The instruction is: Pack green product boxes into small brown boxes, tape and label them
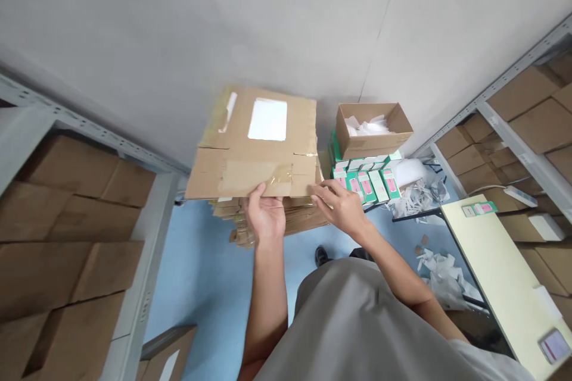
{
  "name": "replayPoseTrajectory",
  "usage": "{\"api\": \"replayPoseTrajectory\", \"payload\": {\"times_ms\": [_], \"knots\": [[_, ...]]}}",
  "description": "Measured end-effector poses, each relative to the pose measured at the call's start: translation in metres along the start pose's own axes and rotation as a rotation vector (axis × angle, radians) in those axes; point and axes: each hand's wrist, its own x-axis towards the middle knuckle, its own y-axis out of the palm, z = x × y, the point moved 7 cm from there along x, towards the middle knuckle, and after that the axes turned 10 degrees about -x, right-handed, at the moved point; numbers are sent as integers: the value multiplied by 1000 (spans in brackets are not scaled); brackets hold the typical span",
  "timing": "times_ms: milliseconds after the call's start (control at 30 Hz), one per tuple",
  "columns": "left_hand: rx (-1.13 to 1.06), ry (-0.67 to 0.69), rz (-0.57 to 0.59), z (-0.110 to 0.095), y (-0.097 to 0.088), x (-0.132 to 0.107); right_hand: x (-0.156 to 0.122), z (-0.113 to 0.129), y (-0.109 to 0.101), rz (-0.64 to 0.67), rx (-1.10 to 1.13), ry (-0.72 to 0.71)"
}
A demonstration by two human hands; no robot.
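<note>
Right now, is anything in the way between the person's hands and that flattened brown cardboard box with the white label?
Nothing visible. The left hand grips the near edge of the flattened brown cardboard box, and the right hand touches its near right corner. A stack of flattened cardboard lies just below it.

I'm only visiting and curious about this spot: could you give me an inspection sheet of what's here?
Surface: blue floor; pale table at right.
Job's things: flattened box held above a cardboard pile.
Clutter: paper scraps on the floor; open box on green packs.
Hands: left hand grips the flattened box's near edge; right hand touches that edge, fingers spread.
Cables: nothing seen.
Surroundings: shelves with cartons both sides; grey wall.
</note>
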Motion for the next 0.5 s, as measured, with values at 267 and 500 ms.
{"api": "replayPoseTrajectory", "payload": {"times_ms": [267, 500], "knots": [[53, -288, 238, 49, 70, -44, -78, -82, -109, -521, -55, 280], [257, -614, 347, 197, 116, -123, -225, -227, -174, -724, -149, 789]]}}
